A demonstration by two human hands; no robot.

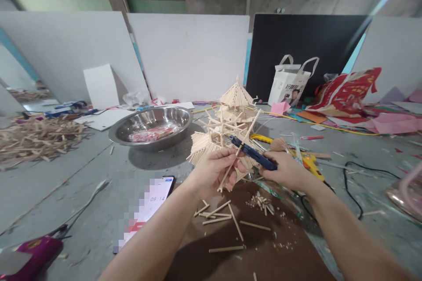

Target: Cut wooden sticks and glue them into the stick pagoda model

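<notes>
My left hand (222, 167) is closed on a thin wooden stick (251, 128), which slants up and to the right past the fingers. My right hand (286, 167) grips dark blue cutting pliers (255, 155); their head crosses the stick just above my left fingertips. Whether the jaws have closed on the stick I cannot tell. Right behind both hands stands a pagoda-like model (236, 94) built of wooden sticks, with a pointed roof on top and its lower part partly hidden by my hands. Short cut sticks (217, 219) and small offcuts (262, 204) lie on a brown board (263, 254) below.
A steel basin (118, 134) with plastic-wrapped packs stands left of the model. A phone (154, 202) lies by my left forearm, near a purple tool (36, 250). Right are a yellow glue gun (311, 166) and black cable (349, 184). Wooden pieces (42, 138) are heaped far left.
</notes>
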